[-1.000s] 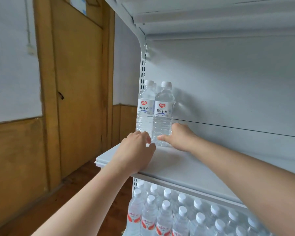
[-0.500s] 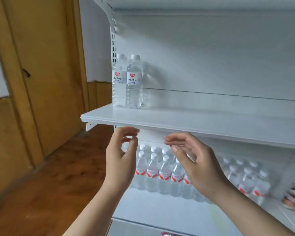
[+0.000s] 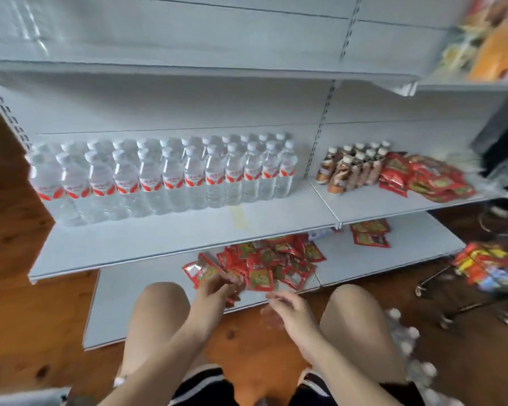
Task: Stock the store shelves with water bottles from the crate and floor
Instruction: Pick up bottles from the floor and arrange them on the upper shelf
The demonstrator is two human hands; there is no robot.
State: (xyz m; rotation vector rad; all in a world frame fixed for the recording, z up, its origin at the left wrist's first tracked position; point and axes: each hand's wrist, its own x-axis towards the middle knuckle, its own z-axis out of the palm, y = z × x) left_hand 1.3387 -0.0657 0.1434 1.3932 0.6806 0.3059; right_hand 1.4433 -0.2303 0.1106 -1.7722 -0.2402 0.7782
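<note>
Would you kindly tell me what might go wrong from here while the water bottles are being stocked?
1. The loose red snack packets lie heaped at the front edge of the bottom white shelf, just beyond the left hand; a reach could sweep some onto the wooden floor.
2. The clear white-capped water bottles on that floor sit close beside the right knee, so a shift of the leg might topple them.

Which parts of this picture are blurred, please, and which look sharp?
In the head view, motion blur smears the right edge, worst on the orange packs and the floor bottles; the left hand and right hand are soft; the shelved water bottles look sharpest.
</note>
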